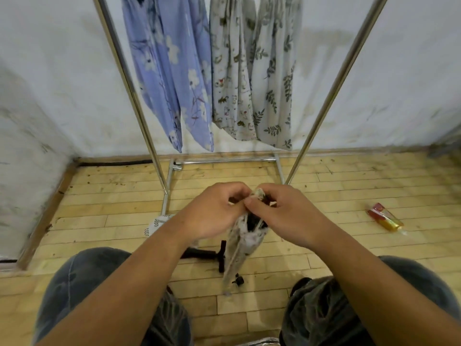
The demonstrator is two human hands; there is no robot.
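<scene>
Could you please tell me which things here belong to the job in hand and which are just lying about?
In the job: left hand; right hand; held cloth, pinched at its top by both hands.
Lying about: wrapper; black bar; leaf-print cloth on the floor; rack; blue cloth hung on it.

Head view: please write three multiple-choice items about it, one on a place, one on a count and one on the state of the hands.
1. Where does the red and yellow wrapper lie?
A. on the floor at the right
B. on a knee
C. on a shelf

2. How many different prints hang on the rack?
A. one
B. three
C. six

3. What do the left hand and the right hand do with the cloth bundle?
A. lie flat on it
B. pinch its top
C. stay clear of it

Key:
1 A, it lies on the wooden boards.
2 B, blue flowers, cats and leaves.
3 B, curled fingers meet at its gathered top.
</scene>
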